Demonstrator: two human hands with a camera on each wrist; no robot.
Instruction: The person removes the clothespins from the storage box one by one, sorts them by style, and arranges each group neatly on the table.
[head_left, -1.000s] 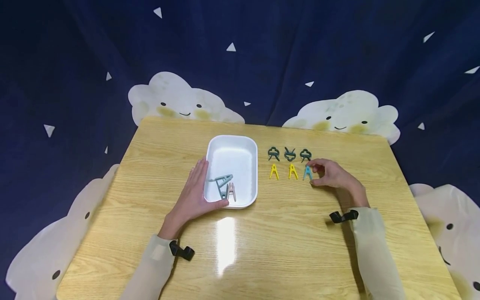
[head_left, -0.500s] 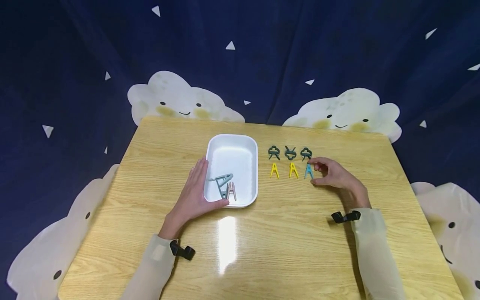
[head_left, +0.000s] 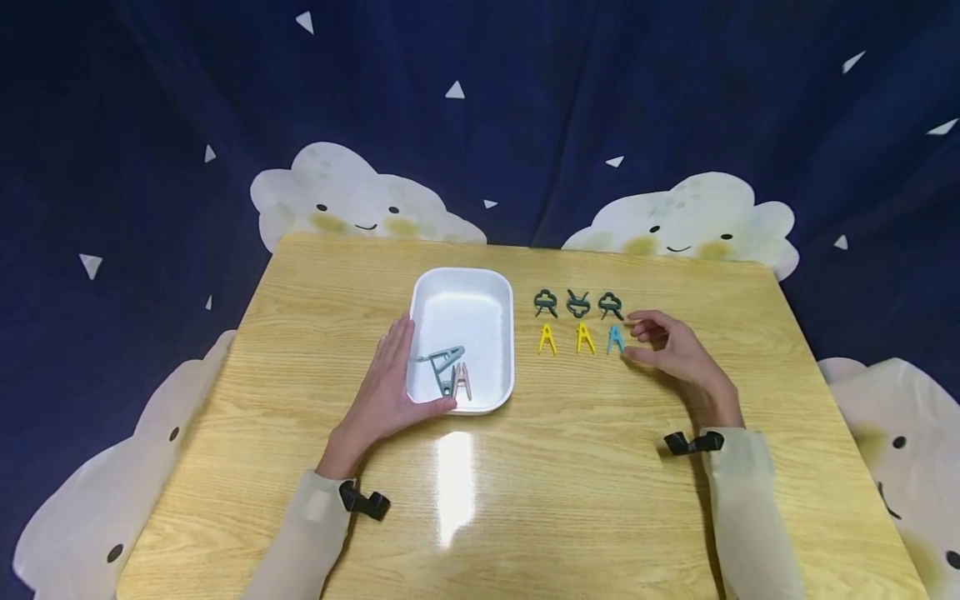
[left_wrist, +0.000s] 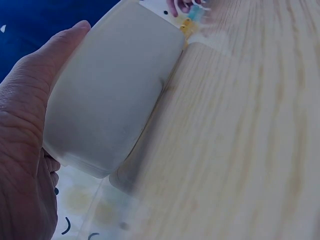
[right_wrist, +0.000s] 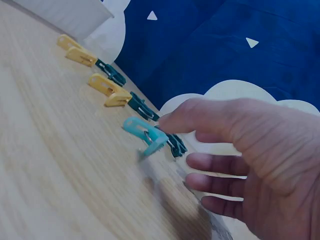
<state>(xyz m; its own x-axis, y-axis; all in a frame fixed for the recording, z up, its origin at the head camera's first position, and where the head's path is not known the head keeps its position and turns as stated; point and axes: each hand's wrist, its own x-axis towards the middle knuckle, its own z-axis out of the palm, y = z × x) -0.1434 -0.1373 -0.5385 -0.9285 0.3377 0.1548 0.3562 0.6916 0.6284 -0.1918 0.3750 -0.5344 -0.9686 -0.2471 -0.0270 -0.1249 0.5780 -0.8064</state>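
Note:
My left hand rests along the left side and near corner of the white tray, its thumb on the rim. Inside the tray lie a grey-green clip and a small pink clip. Just right of the blue clip is my right hand, fingers parted and holding nothing. The right wrist view shows the thumb close beside that turquoise-blue clip. Left of it lie two yellow clips. Behind them, dark green clips form a row.
All of this lies on a light wooden table. A dark blue curtain with white triangles and smiling clouds hangs behind the far edge. The tray's wall fills much of the left wrist view.
My right hand has let go of the blue clip and drawn slightly right, its fingers wider apart. The blue clip stays at the right end of its row. My left hand has kept its place.

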